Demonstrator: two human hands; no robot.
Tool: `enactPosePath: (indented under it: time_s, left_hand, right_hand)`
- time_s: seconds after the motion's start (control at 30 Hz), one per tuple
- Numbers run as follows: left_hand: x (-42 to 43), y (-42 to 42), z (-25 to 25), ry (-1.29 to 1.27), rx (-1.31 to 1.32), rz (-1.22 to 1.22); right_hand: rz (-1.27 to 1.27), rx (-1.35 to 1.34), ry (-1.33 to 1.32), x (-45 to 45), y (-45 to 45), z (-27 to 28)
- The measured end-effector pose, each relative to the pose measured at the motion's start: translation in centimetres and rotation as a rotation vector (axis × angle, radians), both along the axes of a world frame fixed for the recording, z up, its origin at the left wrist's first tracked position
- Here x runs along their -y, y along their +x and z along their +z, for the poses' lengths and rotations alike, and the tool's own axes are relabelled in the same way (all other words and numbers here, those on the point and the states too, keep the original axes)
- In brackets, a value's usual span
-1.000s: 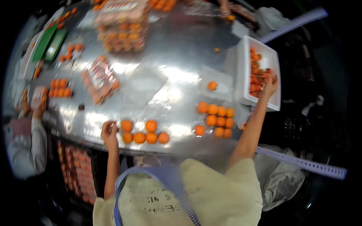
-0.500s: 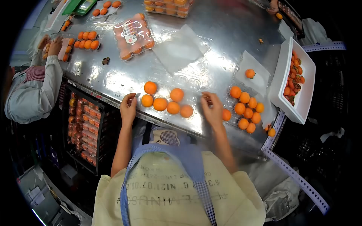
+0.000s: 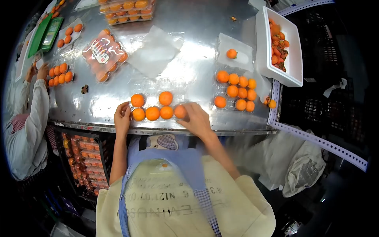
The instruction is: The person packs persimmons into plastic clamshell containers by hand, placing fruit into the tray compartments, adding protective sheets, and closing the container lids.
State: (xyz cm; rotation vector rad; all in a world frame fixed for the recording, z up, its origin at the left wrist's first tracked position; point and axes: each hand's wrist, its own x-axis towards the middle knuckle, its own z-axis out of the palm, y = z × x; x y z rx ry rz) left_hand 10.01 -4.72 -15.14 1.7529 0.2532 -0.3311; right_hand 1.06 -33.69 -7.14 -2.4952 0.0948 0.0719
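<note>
In front of me is a clear plastic tray (image 3: 147, 121), holding several orange fruits (image 3: 152, 113) that look like persimmons, in a front row with two behind. My right hand (image 3: 197, 120) curls its fingers and thumb around the rightmost persimmon (image 3: 180, 111) of the front row. At the tray's left edge is my left hand (image 3: 122, 117), its fingers bent and pinched at the clear rim. Right of my right hand, more persimmons (image 3: 232, 91) sit in another clear tray, with a loose-looking one (image 3: 220, 102) at its near left corner.
A white foam box (image 3: 292, 75) of persimmons stands at the right. Beyond my tray lie a white sheet (image 3: 156, 55) and a closed fruit pack (image 3: 104, 57). Stacked packs (image 3: 128, 12) are at the back. A co-worker's sleeve (image 3: 37, 102) is at far left, above a crate (image 3: 89, 158).
My right hand has moved from beside the tray's right edge onto the rightmost persimmon. The left hand remains by the left edge. The view has turned and shifted.
</note>
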Motion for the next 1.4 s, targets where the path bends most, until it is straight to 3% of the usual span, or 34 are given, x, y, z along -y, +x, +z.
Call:
enactPosePath:
  time_s: [0.13,0.37,0.47,0.5,0.53,0.6,0.67,0.77,0.93,1.07,1.27,1.3,1.4]
  left_hand:
    - [0.5,0.8,2.4,0.004,0.033,0.070]
    - [0.6,1.1,5.3,0.182,0.290,0.050]
    - [2.5,1.2,8.7,0.070,0.370,-0.020]
    - [3.3,1.2,10.1,0.016,0.285,-0.107]
    - [4.0,1.2,10.5,-0.029,0.225,-0.241]
    - [5.8,0.5,10.9,-0.376,-0.077,-0.340]
    - [6.8,0.6,12.9,-0.609,-0.301,-0.473]
    - [6.7,0.9,13.6,-0.865,-0.396,-0.385]
    - [4.7,1.1,12.4,-1.422,-0.609,-0.146]
    - [3.9,1.3,10.4,-1.765,-0.538,-0.203]
    - [3.7,2.6,13.8,-0.792,0.019,-0.235]
    - [3.4,2.7,14.1,-0.761,-0.094,-0.239]
    - [3.7,2.8,14.6,-0.484,0.085,-0.295]
  right_hand:
    - [-0.088,0.057,-0.071,-1.4,-0.4,-0.9]
    - [-0.119,0.033,0.046,-0.8,-0.1,-0.7]
    - [-0.308,-0.069,0.445,-0.2,-0.1,-0.1]
    - [-0.361,-0.087,0.694,0.0,-0.1,-0.8]
    - [-0.329,-0.041,0.776,-0.4,0.6,0.0]
    - [-0.267,0.027,0.947,-1.9,1.7,2.3]
    - [-0.111,0.095,0.789,-3.2,3.2,4.6]
    - [0.090,0.259,0.461,-5.2,5.3,7.5]
    - [0.053,0.238,0.667,-6.9,6.7,8.1]
    - [0.012,0.128,0.827,-8.0,6.9,7.7]
    - [-0.092,-0.077,0.988,-8.4,7.4,7.1]
    - [-0.117,-0.130,1.040,-8.2,7.4,6.8]
    - [-0.099,-0.212,1.042,-7.8,7.7,6.2]
